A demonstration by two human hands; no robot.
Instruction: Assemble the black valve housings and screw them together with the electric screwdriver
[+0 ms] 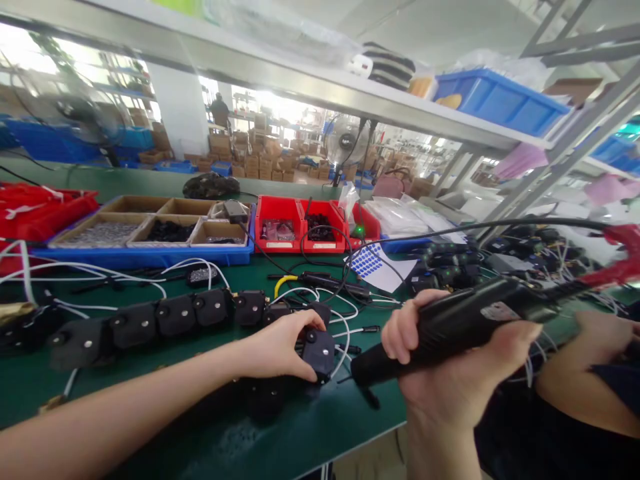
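My left hand (280, 347) grips a small black housing (319, 353) between thumb and fingers near the bench's front edge. In my right hand (445, 373) is a black electric screwdriver (445, 320), its thin bit pointing left, just right of the held housing. A cable runs from the tool's rear past a red wrapping. Similar black housings (176, 315) with white cables stand in a row to the left, and more lie partly hidden beneath my left forearm.
Behind the row sit a blue tray of small parts (150, 255) and red bins (280, 227). A sheet with blue stickers (383, 267) lies mid-bench. At right, another person's arm (590, 373) rests near cluttered parts. A shelf (300, 80) spans overhead.
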